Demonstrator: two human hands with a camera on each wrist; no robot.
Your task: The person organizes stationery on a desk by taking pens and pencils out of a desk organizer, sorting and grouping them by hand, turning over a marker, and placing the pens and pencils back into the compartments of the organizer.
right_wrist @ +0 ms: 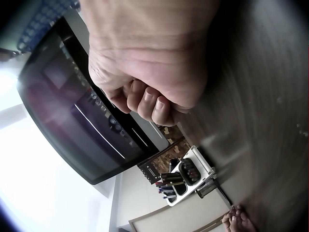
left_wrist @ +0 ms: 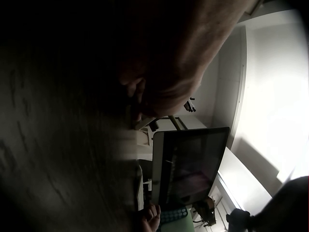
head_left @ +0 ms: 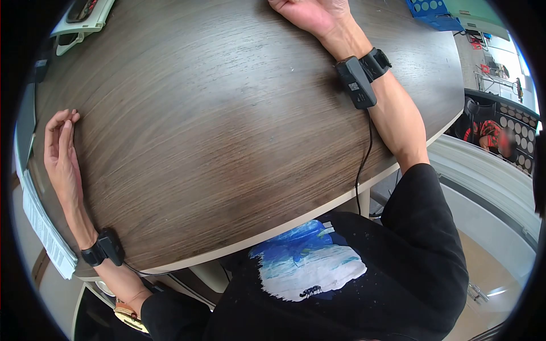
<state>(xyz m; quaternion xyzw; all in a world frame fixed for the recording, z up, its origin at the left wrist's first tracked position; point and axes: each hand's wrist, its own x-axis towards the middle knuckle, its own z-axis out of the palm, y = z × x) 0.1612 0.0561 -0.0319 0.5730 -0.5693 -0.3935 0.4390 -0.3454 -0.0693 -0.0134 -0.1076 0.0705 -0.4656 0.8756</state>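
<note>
My left hand (head_left: 63,150) rests near the left edge of the wooden table (head_left: 227,125), its fingers loosely bent with nothing in them. In the left wrist view that hand (left_wrist: 171,92) is dark, and its fingers are partly in shadow. At the far side, my right hand (head_left: 313,14) is cut off by the top of the head view. The right wrist view shows the same hand (right_wrist: 149,82) with its fingers curled in toward the palm and no object showing in it; its thumb is hidden. A monitor (right_wrist: 82,106) stands beyond it.
A white desk organizer (right_wrist: 195,176) holding pens stands at the table's far left. Papers (head_left: 48,233) lie along the left edge. A blue perforated holder (head_left: 435,14) is at the far right. Cables hang from both wrist cameras. Another person (head_left: 492,136) appears in the right background.
</note>
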